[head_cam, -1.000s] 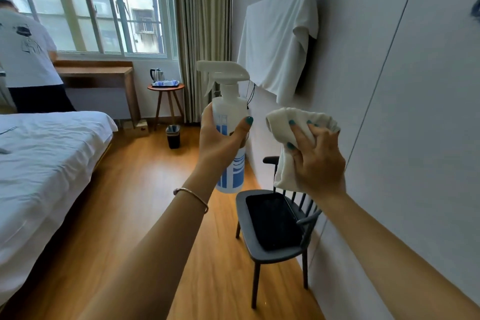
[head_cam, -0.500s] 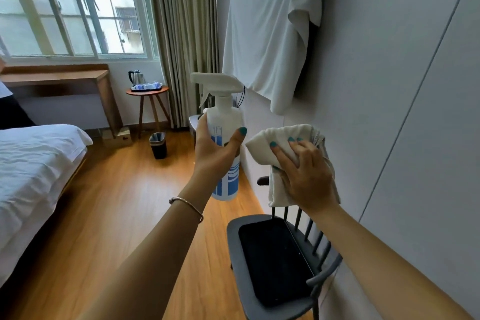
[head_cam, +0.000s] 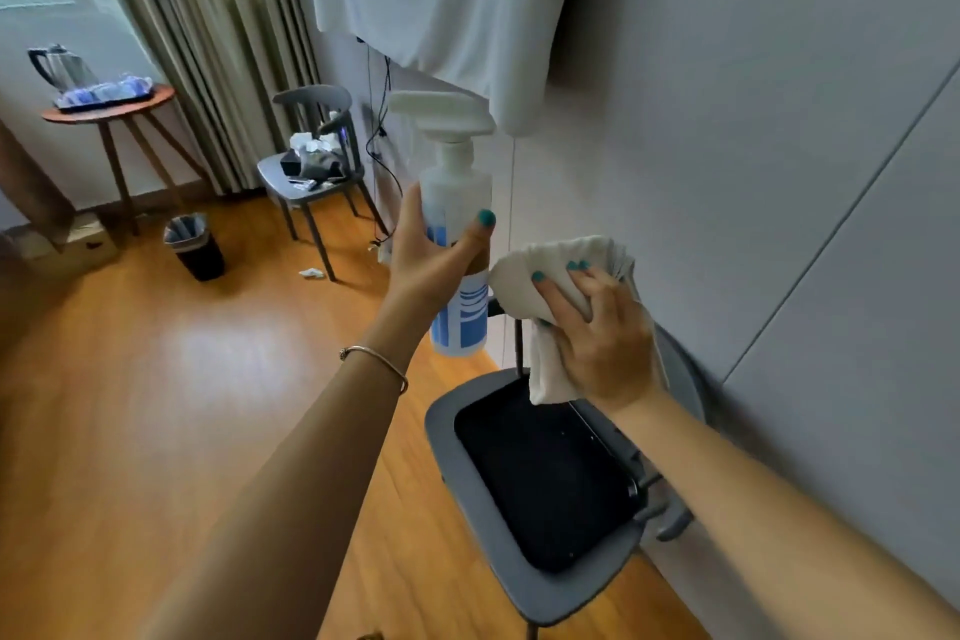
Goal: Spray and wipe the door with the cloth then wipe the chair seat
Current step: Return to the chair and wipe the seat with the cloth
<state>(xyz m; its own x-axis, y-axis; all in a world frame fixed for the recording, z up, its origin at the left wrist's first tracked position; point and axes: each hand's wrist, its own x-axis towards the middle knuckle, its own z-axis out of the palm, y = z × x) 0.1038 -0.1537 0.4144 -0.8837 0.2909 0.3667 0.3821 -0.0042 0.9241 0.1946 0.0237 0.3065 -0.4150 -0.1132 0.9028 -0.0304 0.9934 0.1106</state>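
The left hand [head_cam: 431, 260] grips a white spray bottle [head_cam: 457, 244] round its body, nozzle upright, finger off the trigger. The right hand [head_cam: 605, 333] clutches a bunched white cloth [head_cam: 545, 296] just beside the bottle, above the grey chair [head_cam: 498, 525] and its dark seat pad [head_cam: 545, 473]. The pale panelled wall [head_cam: 779, 146] fills the right; whether any panel is the door is unclear. This looks like the approach before spraying: next, aim the nozzle at the panel and get a finger onto the trigger.
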